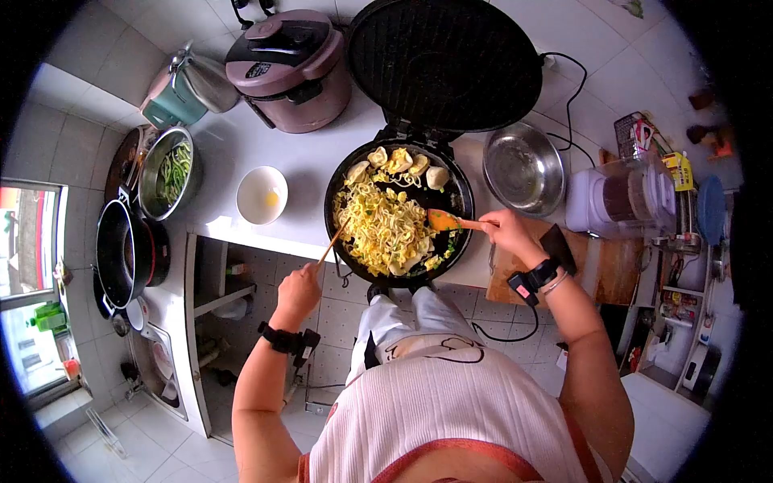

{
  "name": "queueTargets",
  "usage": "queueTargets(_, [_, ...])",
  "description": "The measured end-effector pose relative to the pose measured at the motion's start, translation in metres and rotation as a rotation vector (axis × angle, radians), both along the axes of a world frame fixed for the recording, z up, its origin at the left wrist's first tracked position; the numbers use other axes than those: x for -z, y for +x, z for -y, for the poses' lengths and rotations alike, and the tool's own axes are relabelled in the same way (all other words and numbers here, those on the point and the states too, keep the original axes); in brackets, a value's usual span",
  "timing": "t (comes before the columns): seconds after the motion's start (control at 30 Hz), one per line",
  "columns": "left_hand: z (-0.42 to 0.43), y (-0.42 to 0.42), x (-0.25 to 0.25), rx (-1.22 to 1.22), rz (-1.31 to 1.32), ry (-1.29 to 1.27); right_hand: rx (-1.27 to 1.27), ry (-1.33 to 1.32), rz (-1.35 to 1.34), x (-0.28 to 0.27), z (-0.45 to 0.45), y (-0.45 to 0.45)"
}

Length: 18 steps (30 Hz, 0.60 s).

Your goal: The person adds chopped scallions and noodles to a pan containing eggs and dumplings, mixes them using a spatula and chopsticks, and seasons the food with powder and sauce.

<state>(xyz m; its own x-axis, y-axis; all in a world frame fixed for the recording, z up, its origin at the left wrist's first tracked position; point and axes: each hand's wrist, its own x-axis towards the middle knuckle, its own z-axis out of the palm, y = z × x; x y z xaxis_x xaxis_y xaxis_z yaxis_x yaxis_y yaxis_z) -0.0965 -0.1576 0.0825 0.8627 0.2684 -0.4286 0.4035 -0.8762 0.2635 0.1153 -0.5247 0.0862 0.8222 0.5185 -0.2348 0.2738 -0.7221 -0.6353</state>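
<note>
Below centre top, a round black electric griddle [331, 211] stands with its lid [447, 68] raised. Noodles mixed with yellow egg [382, 221] fill its left and middle, and several dumplings [437, 177] lie along the far side. My left hand [298, 291] is closed around thin wooden chopsticks [331, 245], whose tips reach the noodles at the left rim. Wrapped round the handle of a wooden spatula [448, 220], my right hand [509, 232] is at the griddle's right edge. The spatula's blade touches the noodles' right side, near some chopped greens.
Left of the griddle are a white bowl [251, 211] with yellow liquid, a steel basin [147, 187] of green vegetables and a black wok [113, 258]. A pressure cooker [299, 109] stands behind. To the right are a steel bowl [523, 165], a cutting board [604, 270] and a lidded container [592, 200].
</note>
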Motion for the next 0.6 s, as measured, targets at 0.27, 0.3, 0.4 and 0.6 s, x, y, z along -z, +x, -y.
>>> queueTargets(0.27, [0.023,0.01,0.036,0.061,0.115,-0.352,0.379,0.387,-0.904,0.055,-0.046,-0.022])
queueTargets(0.3, [0.031,0.013,0.032,-0.018,0.112,-0.444,0.401,0.435,-0.949,0.063,-0.056,-0.026])
queueTargets(0.4, [0.045,0.015,0.027,-0.144,0.149,-0.585,0.407,0.543,-0.957,0.063,-0.058,-0.024])
queueTargets(0.6, [0.086,0.03,0.012,-0.508,0.015,-1.138,0.219,0.429,-0.627,0.018,-0.027,0.005])
